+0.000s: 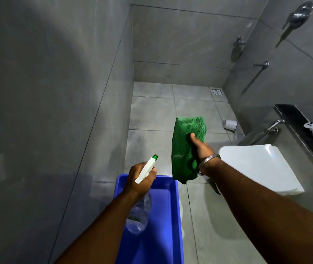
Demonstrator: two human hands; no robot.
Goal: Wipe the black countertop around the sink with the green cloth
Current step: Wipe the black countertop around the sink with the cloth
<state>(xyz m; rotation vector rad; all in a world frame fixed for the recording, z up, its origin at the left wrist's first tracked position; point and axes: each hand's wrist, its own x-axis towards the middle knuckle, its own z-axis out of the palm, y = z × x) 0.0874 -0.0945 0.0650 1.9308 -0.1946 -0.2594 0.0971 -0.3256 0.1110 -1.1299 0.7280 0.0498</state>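
My right hand (202, 149) grips a folded green cloth (185, 147) and holds it up in the air above the grey tiled floor. My left hand (140, 178) is closed around a clear spray bottle (139, 212) with a white trigger head and a green nozzle tip, held over a blue bin. A narrow black ledge (292, 116) runs along the right wall, well to the right of both hands. No sink or black countertop shows clearly in this view.
A blue plastic bin (170, 235) stands on the floor below my left hand. A white toilet (256, 164) sits at the right, with a chrome tap (271, 128) behind it. A white controller (312, 128) lies on the ledge. A small white cup (230, 124) lies tipped on the floor. Grey walls close in left and right.
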